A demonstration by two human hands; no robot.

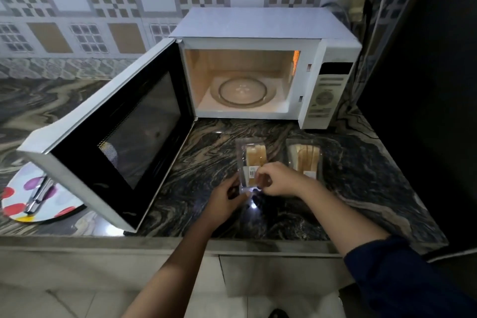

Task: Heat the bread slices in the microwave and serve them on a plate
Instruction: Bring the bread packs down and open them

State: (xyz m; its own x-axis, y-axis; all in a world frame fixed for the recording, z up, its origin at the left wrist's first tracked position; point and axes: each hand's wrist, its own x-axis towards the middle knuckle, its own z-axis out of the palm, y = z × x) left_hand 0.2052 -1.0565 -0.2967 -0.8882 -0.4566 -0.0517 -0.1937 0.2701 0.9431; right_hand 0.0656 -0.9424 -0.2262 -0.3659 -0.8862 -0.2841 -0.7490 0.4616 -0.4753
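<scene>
Head view: white microwave [260, 64] sits at 12 o'clock on the marbled counter [361, 183], door [108, 142] swung fully open toward 9 o'clock, cavity lit, glass turntable [242, 91] bare.

Two clear bread packs lie flat on the counter just in front of the microwave, side by side, not touching. Near bread pack [251, 162] sits at centre frame, long axis running 12-to-6, slices stacked on edge with their top crusts toward 12. Second bread pack [305, 156] lies just beside it at 3 o'clock, same 12-to-6 axis.

Left hand [224, 204] grips the 6 o'clock end of the near pack from the 8 o'clock side, fingers curled on the wrapper. Right hand [278, 179] pinches the same end from the 3 o'clock side, thumb and fingers closed on the plastic near the label. Whether the seal is open, cannot tell; glare covers that spot.

Spotted plate [15, 204] rests at 8 o'clock on the counter, partly under the open door, with metal tongs [38, 196] lying on it.
</scene>
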